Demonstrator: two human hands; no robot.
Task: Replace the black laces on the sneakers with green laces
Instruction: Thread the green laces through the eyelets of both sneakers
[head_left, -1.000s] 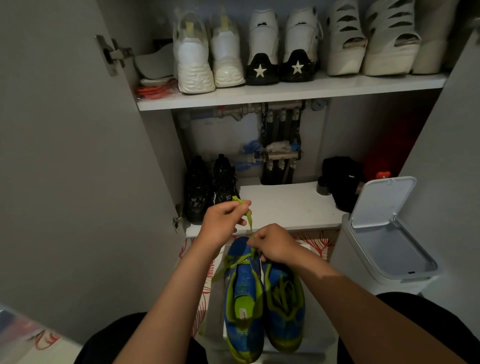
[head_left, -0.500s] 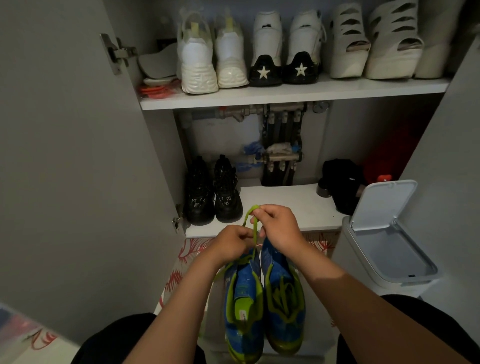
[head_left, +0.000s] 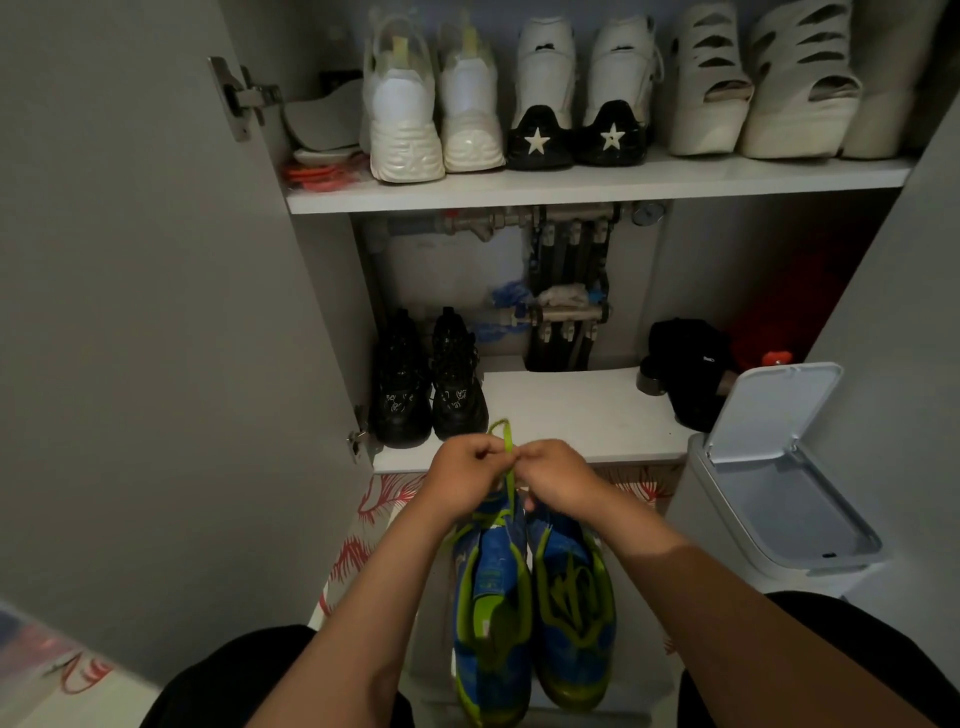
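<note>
Two boots (head_left: 457, 387) beyond sneakers (head_left: 491, 587) (bin (head_left: 774, 410) rightward)

L hand (head_left: 467, 478) & R hand (head_left: 558, 480) close together, fingers (head_left: 491, 453) pinching green lace (head_left: 508, 446); forearms converging.

My left hand (head_left: 469, 477) is lower than a second ago, when it holds the end of the green lace (head_left: 509, 449) up high by itself. My right hand (head_left: 561, 480) rises from the toe of the shoe, lifts above the left hand half a second ago, and now comes down level with it. Both hands now meet knuckle to knuckle, each pinching the lace between them. The single hanging end becomes a small loop that stands up just above the two hands.
</note>
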